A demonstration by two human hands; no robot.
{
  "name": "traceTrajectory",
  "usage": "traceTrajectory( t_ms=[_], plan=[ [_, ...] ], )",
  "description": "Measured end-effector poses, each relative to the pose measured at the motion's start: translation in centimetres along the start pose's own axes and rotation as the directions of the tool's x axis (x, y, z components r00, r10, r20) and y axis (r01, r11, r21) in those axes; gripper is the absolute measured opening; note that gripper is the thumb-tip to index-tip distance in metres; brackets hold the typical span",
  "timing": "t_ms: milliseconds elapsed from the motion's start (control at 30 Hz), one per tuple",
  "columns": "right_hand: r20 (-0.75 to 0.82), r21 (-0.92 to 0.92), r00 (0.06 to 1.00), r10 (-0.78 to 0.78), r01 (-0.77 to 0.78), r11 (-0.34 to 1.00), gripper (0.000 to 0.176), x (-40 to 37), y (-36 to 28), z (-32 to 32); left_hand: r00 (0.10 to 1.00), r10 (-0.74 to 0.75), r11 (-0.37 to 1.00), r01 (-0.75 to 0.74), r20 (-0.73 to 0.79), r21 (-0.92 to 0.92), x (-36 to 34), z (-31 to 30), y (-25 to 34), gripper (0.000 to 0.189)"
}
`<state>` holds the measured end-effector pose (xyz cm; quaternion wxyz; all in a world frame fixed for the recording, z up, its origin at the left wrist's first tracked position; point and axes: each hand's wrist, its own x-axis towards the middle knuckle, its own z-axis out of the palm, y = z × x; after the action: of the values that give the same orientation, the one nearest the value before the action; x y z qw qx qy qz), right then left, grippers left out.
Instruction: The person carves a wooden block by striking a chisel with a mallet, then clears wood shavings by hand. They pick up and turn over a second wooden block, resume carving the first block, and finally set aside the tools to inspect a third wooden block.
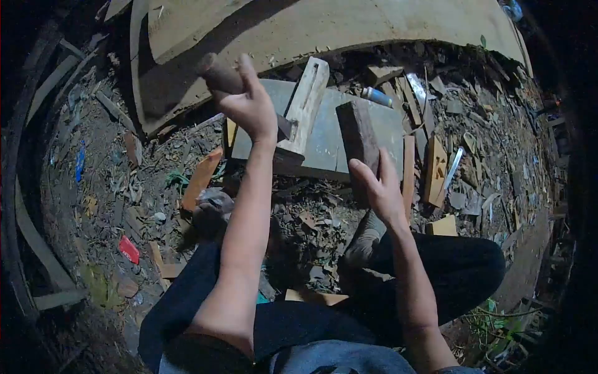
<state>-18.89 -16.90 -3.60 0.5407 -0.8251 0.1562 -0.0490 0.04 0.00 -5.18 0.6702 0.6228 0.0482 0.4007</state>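
Observation:
My left hand [251, 111] is wrapped round a thick, round brown wooden handle [219, 75], the thumb raised beside it. A dark flat piece [284, 128] shows just past my left wrist, touching the pale wood; whether it joins the handle is hidden. My right hand [384, 190] grips a long dark wooden block [358, 128] by its lower end, holding it up over the board. Between the hands, a pale wooden piece [306, 103] with a narrow slot near its far end lies on a grey board [389, 128].
A large curved wooden slab [374, 25] spans the back. A blue can [377, 96] lies behind the board. To the right are a wood offcut with cutouts [436, 168] and a metal strip [453, 167]. Wood chips and a red scrap [129, 249] litter the ground.

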Motion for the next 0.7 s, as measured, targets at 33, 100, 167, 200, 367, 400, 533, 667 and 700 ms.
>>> traceTrajectory(
  t_ms=[33,100,167,200,367,400,533,667,700],
  plan=[
    [-0.019,-0.037,0.999,-0.029,0.028,0.999,0.056,0.0,0.1,0.0,0.996,-0.023,0.999,0.020,0.082,0.038,-0.4,-0.1,0.5,0.044],
    [-0.042,-0.073,0.997,-0.059,0.055,0.996,0.057,0.0,0.0,-0.1,0.997,0.016,1.000,-0.018,0.079,0.024,-1.1,0.6,1.7,0.043],
    [0.011,-0.042,1.000,-0.004,0.004,0.999,0.060,0.0,-0.3,-0.1,0.990,0.139,0.990,-0.139,0.024,-0.018,-1.4,1.4,2.2,0.040],
    [0.011,-0.042,1.000,-0.010,0.011,0.999,0.060,0.0,-0.5,-0.1,0.989,0.144,0.989,-0.143,0.019,-0.021,-1.3,1.6,1.8,0.040],
    [0.066,0.151,0.994,0.082,-0.091,0.984,0.059,0.1,-1.1,-0.3,0.966,0.253,0.967,-0.253,0.047,-0.006,-1.9,1.7,1.0,0.034],
    [0.059,0.146,0.996,0.074,-0.082,0.986,0.059,0.2,-2.3,-0.6,0.976,0.185,0.983,-0.185,0.112,-0.014,-2.1,1.7,1.2,0.034],
    [-0.013,0.228,0.924,-0.383,0.376,0.898,0.057,0.8,-11.7,-0.7,0.956,0.241,0.969,-0.247,0.165,0.017,-3.1,2.0,1.6,0.032],
    [-0.204,0.044,0.757,-0.621,0.641,0.766,0.054,1.2,-17.4,0.2,0.925,0.350,0.936,-0.350,0.145,-0.027,-3.5,2.5,2.3,0.027],
    [-0.020,-0.336,0.831,-0.556,0.518,0.787,0.053,1.9,-17.8,0.0,0.912,0.391,0.920,-0.389,0.128,-0.039,-3.5,2.6,2.3,0.028]
  ],
)
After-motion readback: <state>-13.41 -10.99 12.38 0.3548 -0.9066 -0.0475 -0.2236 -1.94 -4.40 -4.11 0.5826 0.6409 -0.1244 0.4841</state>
